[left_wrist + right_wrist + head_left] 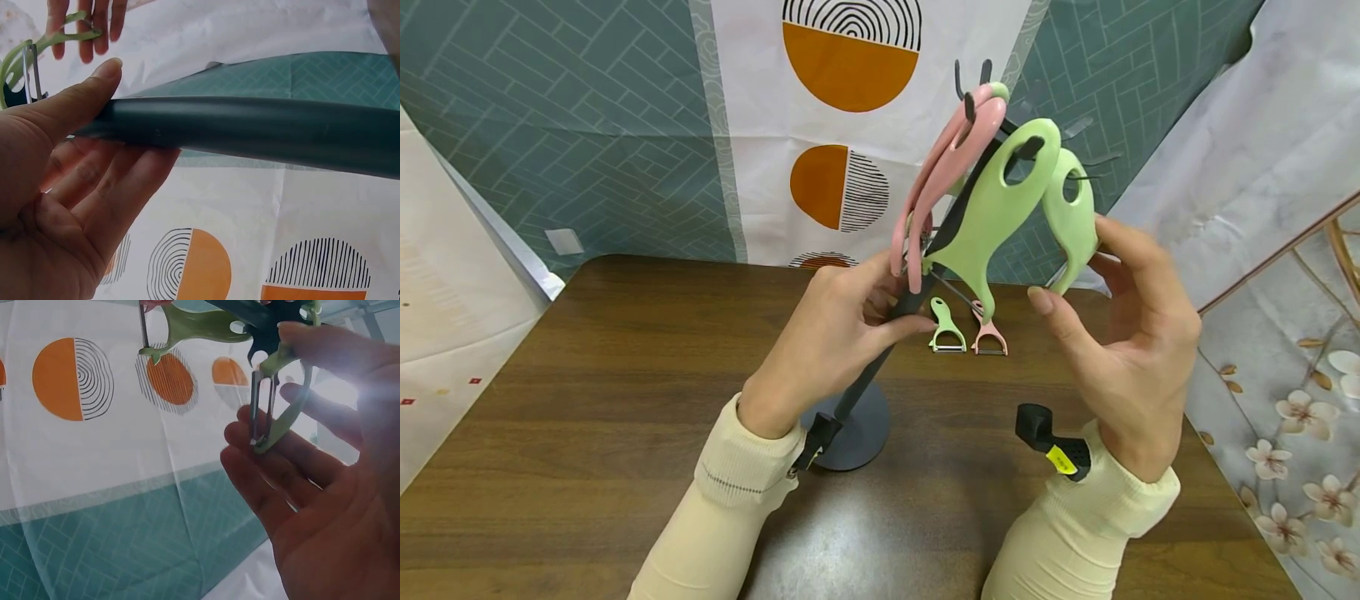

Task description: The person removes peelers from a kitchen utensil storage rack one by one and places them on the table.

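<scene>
We find the head view looking forward and down across the tabletop (625, 433); left and right wrist views, close to the dark pole (250, 125) and green Y-peeler (1072, 229) respectively, share the circle-patterned wall hanging (760, 183).

A brown wooden table (587, 467) bears a dark stand (861, 387) on its round base (861, 437); beyond, two peelers lie side by side, a green peeler (946, 323) left of a pink peeler (990, 330), blades facing the near edge.
</scene>
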`<state>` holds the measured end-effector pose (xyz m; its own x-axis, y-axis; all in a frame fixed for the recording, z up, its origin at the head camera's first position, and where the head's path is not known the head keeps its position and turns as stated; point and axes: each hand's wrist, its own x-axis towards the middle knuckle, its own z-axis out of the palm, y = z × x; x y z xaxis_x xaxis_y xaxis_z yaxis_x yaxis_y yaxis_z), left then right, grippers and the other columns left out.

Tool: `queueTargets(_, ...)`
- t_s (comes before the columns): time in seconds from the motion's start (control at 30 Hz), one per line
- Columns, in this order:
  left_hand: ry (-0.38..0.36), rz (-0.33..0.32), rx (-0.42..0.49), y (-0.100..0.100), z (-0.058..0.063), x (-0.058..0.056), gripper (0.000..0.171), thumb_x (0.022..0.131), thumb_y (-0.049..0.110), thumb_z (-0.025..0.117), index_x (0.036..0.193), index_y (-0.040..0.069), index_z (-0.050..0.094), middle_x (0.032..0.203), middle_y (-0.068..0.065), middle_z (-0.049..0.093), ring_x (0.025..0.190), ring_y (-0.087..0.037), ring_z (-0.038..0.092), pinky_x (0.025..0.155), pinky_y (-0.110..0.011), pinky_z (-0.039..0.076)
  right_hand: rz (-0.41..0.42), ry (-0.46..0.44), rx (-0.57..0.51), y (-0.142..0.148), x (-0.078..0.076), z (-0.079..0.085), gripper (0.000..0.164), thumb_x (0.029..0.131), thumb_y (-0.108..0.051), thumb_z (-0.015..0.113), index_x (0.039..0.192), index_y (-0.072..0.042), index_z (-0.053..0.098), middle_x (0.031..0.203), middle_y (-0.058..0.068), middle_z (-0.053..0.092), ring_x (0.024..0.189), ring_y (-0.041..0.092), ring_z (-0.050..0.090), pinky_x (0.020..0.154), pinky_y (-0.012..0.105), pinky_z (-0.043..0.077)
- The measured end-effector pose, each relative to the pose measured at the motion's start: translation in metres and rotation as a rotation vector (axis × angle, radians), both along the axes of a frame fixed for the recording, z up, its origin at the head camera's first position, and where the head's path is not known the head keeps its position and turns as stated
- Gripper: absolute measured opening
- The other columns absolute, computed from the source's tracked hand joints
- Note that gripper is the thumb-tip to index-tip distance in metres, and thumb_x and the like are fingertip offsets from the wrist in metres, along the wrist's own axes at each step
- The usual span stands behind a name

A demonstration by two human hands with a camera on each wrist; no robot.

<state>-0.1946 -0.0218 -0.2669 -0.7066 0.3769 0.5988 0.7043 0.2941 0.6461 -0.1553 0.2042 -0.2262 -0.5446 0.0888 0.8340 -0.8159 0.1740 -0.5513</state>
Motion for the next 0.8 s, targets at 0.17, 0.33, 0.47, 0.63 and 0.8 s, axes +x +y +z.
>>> queueTargets(0.17, 0.008, 0.001, 0.007, -0.0008, -0.0003, -0.0008, 0.034, 0.082, 0.014, 0.086, 0.107, 0.007, 0.065, 0.094, -0.001, 0.076, 0.078, -0.005, 0.074, 0.073, -0.019, 0.058, 0.001, 0.048, -0.059, 0.001, -0.006, -0.0004, 0.05, 0.074, 0.012, 0.079, 0.123, 0.015, 0.065, 0.121, 0.026, 0.067, 0.114, 0.033, 0.062, 0.108, 0.039, 0.049)
queueTargets(0.33, 0.014, 0.009, 0.005, -0.0015, -0.0006, -0.0017, 0.032, 0.083, 0.015, 0.085, 0.105, 0.007, 0.064, 0.092, -0.001, 0.076, 0.077, -0.005, 0.073, 0.073, -0.019, 0.058, 0.036, 0.097, -0.173, 0.0024, -0.01, -0.0021, 0.055, 0.07, 0.016, 0.079, 0.122, 0.016, 0.063, 0.118, 0.029, 0.067, 0.111, 0.037, 0.066, 0.105, 0.04, 0.051)
queueTargets(0.47, 0.014, 0.018, -0.002, -0.0015, -0.0007, -0.0016, 0.032, 0.083, 0.016, 0.085, 0.105, 0.007, 0.063, 0.092, 0.0, 0.076, 0.076, -0.004, 0.072, 0.072, -0.02, 0.058, 0.063, 0.116, -0.22, -0.0003, -0.0088, -0.0011, 0.052, 0.069, 0.019, 0.077, 0.119, 0.017, 0.062, 0.115, 0.03, 0.068, 0.111, 0.039, 0.067, 0.105, 0.041, 0.052)
queueTargets(0.63, 0.008, 0.023, -0.008, -0.0013, -0.0007, -0.0009, 0.032, 0.083, 0.016, 0.085, 0.105, 0.007, 0.064, 0.092, 0.0, 0.076, 0.076, -0.005, 0.072, 0.072, -0.02, 0.058, 0.075, 0.12, -0.252, -0.0037, -0.0069, 0.0006, 0.05, 0.069, 0.019, 0.076, 0.117, 0.018, 0.062, 0.113, 0.03, 0.068, 0.11, 0.04, 0.067, 0.105, 0.041, 0.051)
queueTargets(0.8, 0.016, 0.023, -0.009, -0.001, -0.001, -0.0013, 0.032, 0.083, 0.015, 0.085, 0.105, 0.007, 0.063, 0.091, 0.0, 0.076, 0.076, -0.005, 0.072, 0.072, -0.02, 0.058, 0.068, 0.128, -0.272, -0.0028, -0.0081, 0.0004, 0.047, 0.07, 0.017, 0.077, 0.115, 0.018, 0.062, 0.111, 0.031, 0.069, 0.108, 0.039, 0.067, 0.103, 0.04, 0.053)
